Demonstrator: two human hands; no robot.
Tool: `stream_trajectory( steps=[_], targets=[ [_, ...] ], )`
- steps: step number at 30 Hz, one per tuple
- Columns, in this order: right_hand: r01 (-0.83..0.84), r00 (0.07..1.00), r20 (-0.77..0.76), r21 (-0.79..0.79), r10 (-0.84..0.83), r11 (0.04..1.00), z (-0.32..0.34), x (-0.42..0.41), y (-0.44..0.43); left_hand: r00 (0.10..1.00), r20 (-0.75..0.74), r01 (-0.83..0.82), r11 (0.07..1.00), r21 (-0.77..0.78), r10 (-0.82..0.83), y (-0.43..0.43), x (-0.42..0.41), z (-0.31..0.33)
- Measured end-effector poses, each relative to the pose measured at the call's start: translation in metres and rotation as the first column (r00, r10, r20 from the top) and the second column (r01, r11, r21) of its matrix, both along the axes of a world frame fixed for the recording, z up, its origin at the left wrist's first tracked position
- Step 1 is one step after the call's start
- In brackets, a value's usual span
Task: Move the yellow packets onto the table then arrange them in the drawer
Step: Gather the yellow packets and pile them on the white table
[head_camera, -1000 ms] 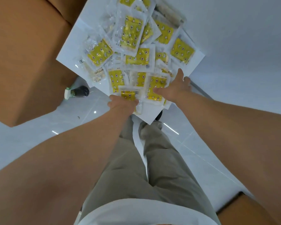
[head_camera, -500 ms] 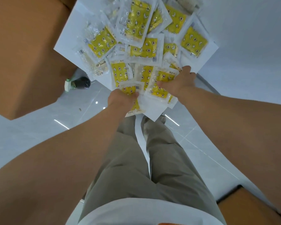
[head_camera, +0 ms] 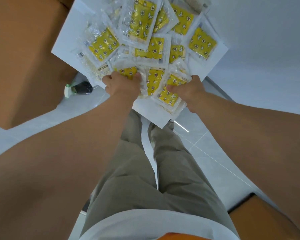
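Several yellow packets (head_camera: 142, 23) in clear wrappers, printed with stars and moons, lie piled on a white table (head_camera: 64, 40) at the top of the view. My left hand (head_camera: 123, 85) is closed on a yellow packet (head_camera: 128, 72) at the near edge of the pile. My right hand (head_camera: 189, 90) grips a small stack of packets (head_camera: 168, 94) that hangs over the table's near corner. No drawer shows in this view.
A big brown cardboard box (head_camera: 21, 58) stands at the left, against the table. A dark bottle with a green-white cap (head_camera: 80, 88) lies on the pale tiled floor (head_camera: 223, 161) below the table. Another brown box corner (head_camera: 260, 215) shows at the lower right. My legs are below the table edge.
Both hands have closed on packets at the pile's near edge and drawn them toward me. The view has moved closer to the table.
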State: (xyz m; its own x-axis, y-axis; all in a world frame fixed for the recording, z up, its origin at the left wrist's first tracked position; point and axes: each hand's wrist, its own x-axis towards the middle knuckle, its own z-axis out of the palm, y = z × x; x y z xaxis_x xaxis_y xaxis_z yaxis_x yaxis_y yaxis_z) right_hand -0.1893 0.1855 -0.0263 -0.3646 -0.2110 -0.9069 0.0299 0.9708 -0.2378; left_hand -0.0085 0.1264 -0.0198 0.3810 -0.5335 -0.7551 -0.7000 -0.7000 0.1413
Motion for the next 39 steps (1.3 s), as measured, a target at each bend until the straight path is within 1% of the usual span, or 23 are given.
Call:
stream_trajectory(
  steps=[2, 5, 7, 9, 11, 14, 16, 19, 23, 27, 29, 34, 36, 39],
  targets=[
    [0.036, 0.999, 0.032, 0.004, -0.036, 0.999, -0.002, 0.0, 0.0, 0.995, -0.015, -0.094, 0.995, 0.017, 0.094, -0.002, -0.002, -0.002],
    [0.088, 0.994, 0.063, 0.011, -0.088, 0.996, -0.003, 0.001, 0.002, 0.957, -0.102, -0.272, 0.962, -0.003, 0.27, -0.001, 0.002, -0.002],
    [0.125, 0.99, 0.063, 0.011, -0.125, 0.992, -0.004, 0.003, 0.004, 0.932, -0.15, -0.335, 0.942, -0.002, 0.331, 0.0, 0.006, -0.001],
    [0.157, 0.986, 0.062, 0.007, -0.157, 0.988, -0.004, 0.006, 0.005, 0.918, -0.175, -0.357, 0.934, 0.019, 0.355, -0.001, 0.009, 0.0],
    [0.192, 0.979, 0.073, 0.002, -0.191, 0.981, -0.004, 0.007, 0.006, 0.923, -0.18, -0.342, 0.939, 0.025, 0.341, -0.002, 0.01, 0.003],
    [0.245, 0.965, 0.1, 0.006, -0.244, 0.97, -0.003, 0.007, 0.009, 0.915, -0.23, -0.331, 0.942, 0.049, 0.333, 0.0, 0.008, 0.007],
    [0.269, 0.956, 0.12, 0.008, -0.268, 0.963, -0.003, 0.006, 0.011, 0.893, -0.262, -0.36, 0.93, 0.073, 0.366, 0.003, 0.007, 0.012],
    [0.296, 0.942, 0.162, 0.008, -0.293, 0.955, -0.001, 0.006, 0.012, 0.859, -0.307, -0.41, 0.91, 0.063, 0.409, 0.006, 0.007, 0.016],
    [0.368, 0.905, 0.222, 0.022, -0.364, 0.929, 0.005, 0.007, 0.012, 0.814, -0.366, -0.452, 0.888, 0.088, 0.451, 0.008, 0.008, 0.025],
    [0.452, 0.848, 0.296, 0.026, -0.439, 0.891, 0.008, 0.01, 0.014, 0.784, -0.405, -0.473, 0.875, 0.1, 0.47, 0.004, 0.012, 0.029],
    [0.476, 0.836, 0.3, 0.02, -0.459, 0.879, 0.009, 0.013, 0.015, 0.764, -0.426, -0.491, 0.865, 0.103, 0.485, 0.002, 0.014, 0.033],
    [0.498, 0.825, 0.287, 0.036, -0.486, 0.866, 0.019, 0.015, 0.019, 0.685, -0.443, -0.587, 0.798, 0.135, 0.579, -0.003, 0.016, 0.045],
    [0.495, 0.829, 0.275, 0.046, -0.487, 0.868, 0.025, 0.014, 0.018, 0.668, -0.453, -0.598, 0.788, 0.145, 0.591, -0.005, 0.018, 0.049],
    [0.497, 0.834, 0.249, 0.048, -0.492, 0.866, 0.033, 0.012, 0.017, 0.666, -0.437, -0.613, 0.777, 0.141, 0.605, -0.008, 0.022, 0.057]
  ],
)
